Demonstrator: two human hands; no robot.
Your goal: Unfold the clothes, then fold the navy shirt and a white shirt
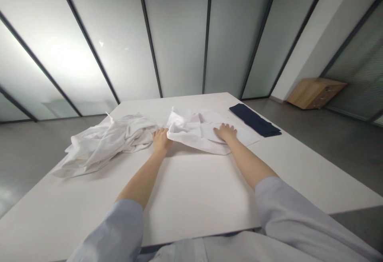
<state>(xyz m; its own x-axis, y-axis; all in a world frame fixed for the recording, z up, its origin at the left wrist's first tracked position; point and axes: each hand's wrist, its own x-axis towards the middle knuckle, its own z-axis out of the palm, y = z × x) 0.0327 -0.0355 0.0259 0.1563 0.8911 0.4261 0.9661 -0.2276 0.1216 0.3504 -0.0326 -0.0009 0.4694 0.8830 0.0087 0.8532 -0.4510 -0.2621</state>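
Observation:
A white cloth [194, 132], partly rumpled, lies across the middle of the table. My left hand [161, 138] is closed at its left end, where the fabric bunches up and its near edge rises slightly off the tabletop. Most of those fingertips are hidden. On the flatter right part of the cloth, my right hand [226, 131] rests palm down with its fingers spread. Just left of my left hand is a large crumpled heap of white fabric [110, 140], its nearest folds close to my fingers.
A folded navy cloth [254, 120] lies at the table's right edge. The white table [191, 198] reaches from my body toward a frosted glass partition [179, 34]. On the floor at the right stands a wooden cabinet [314, 92] with drawers.

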